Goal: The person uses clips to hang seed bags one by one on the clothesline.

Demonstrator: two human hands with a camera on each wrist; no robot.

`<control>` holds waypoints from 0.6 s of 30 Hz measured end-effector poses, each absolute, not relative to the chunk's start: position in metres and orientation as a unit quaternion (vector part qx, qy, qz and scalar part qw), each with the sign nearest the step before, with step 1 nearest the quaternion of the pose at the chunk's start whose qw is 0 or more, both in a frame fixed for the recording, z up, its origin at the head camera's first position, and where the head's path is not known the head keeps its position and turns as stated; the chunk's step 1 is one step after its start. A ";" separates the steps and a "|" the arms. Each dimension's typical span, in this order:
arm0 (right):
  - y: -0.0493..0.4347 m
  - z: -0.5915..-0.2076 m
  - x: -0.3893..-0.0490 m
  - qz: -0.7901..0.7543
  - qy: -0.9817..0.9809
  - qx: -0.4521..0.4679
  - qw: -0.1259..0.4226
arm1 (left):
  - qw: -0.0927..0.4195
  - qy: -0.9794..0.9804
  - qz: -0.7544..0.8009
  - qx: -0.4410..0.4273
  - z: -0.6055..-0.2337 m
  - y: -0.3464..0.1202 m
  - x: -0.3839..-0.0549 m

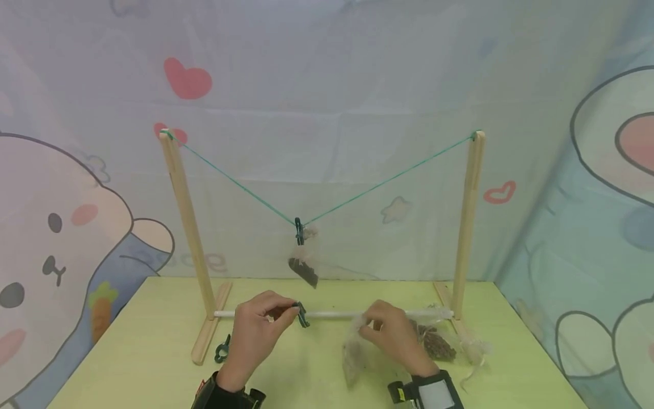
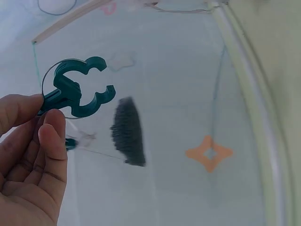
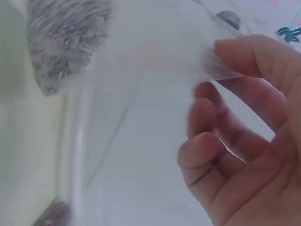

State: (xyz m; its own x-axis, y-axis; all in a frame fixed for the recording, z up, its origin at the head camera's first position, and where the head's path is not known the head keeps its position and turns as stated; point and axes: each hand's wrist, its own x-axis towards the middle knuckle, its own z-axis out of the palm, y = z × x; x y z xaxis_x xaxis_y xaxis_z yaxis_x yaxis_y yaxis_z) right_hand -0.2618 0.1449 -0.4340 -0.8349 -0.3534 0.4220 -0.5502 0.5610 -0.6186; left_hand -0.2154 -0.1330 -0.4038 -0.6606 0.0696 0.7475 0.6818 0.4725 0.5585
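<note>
My left hand [image 1: 259, 330] pinches the handle end of a dark green clothespin [image 2: 70, 92], whose curved jaws stand apart with nothing in them. With thumb and fingertips, my right hand [image 1: 395, 334] holds the top of a clear plastic bag [image 1: 352, 357]; greyish, grain-like bits [image 3: 68, 40] fill its lower end. Beyond both hands, another green clothespin [image 1: 299, 232] hangs at the low point of a green string [image 1: 378, 186]. Below it hangs a clear bag with dark contents [image 1: 304, 272].
Two wooden posts [image 1: 189, 227] carry the string, joined low down by a white rod [image 1: 332, 314]. A loose green clothespin [image 1: 222, 349] lies left on the yellow-green table [image 1: 138, 352]. To the right lie a bag with brown contents [image 1: 436, 345] and a pale, crumpled bag [image 1: 475, 349].
</note>
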 end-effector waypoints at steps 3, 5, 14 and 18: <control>0.142 -0.423 -0.264 0.416 -0.848 0.272 0.184 | 0.364 -0.771 -0.446 -0.271 -0.391 -0.134 -0.220; 0.141 -0.416 -0.267 0.428 -0.834 0.272 0.218 | 0.391 -0.746 -0.448 -0.300 -0.389 -0.134 -0.230; 0.143 -0.377 -0.285 0.479 -0.825 0.228 0.195 | 0.437 -0.734 -0.428 -0.295 -0.334 -0.123 -0.235; 0.143 -0.361 -0.294 0.482 -0.822 0.238 0.188 | 0.449 -0.727 -0.434 -0.286 -0.313 -0.120 -0.244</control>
State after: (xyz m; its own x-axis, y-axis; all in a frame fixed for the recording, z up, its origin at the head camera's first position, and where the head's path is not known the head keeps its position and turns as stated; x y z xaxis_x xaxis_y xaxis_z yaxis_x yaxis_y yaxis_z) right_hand -0.2940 0.1434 -0.3613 -0.8158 -0.2096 0.5390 -0.5727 0.4216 -0.7030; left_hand -0.2436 -0.1195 -0.3127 -0.4338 0.0255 0.9007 0.8050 0.4600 0.3746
